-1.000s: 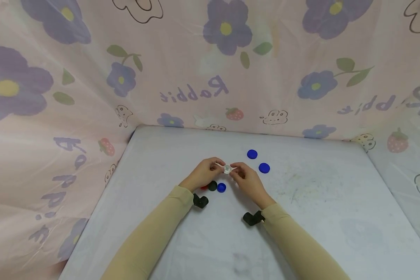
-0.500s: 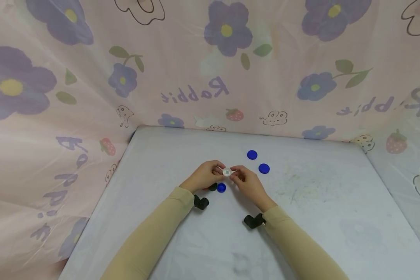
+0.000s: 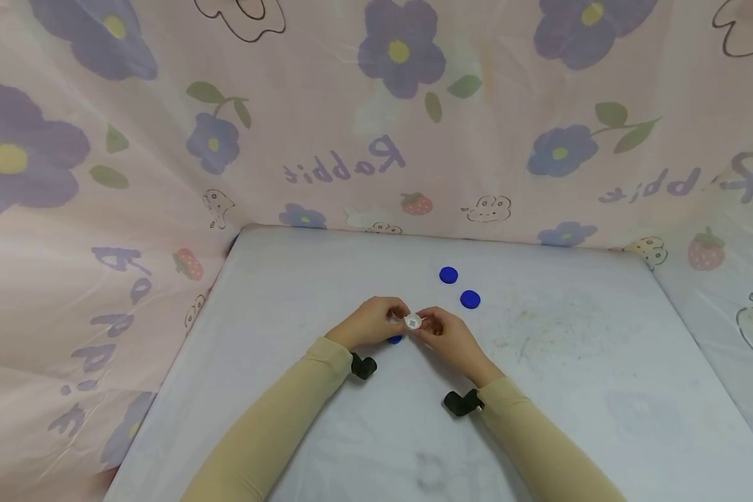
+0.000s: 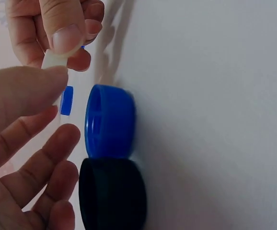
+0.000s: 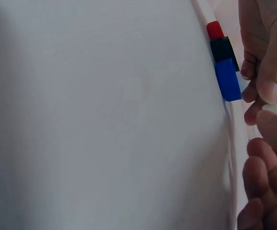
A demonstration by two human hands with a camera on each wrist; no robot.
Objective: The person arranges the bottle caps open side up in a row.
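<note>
Both hands hold one small white round piece with thin side tabs and a greyish centre, just above the table. My left hand pinches its left side between thumb and fingers. On the opposite side, the thumb and fingers of my right hand pinch it too. Below the left hand a hollow blue cap stands beside a dark cap. A red cap completes that row in the right wrist view; in the head view the left hand hides the red and dark ones.
Two more blue discs lie farther back on the white table, behind the right hand. Flower-printed curtain rises along the table's back and sides. Black wrist cameras jut inward from both sleeves.
Both hands have come slightly nearer the person with the white piece between them, and its round face has turned up. The left hand now covers the red and dark caps in the head view.
</note>
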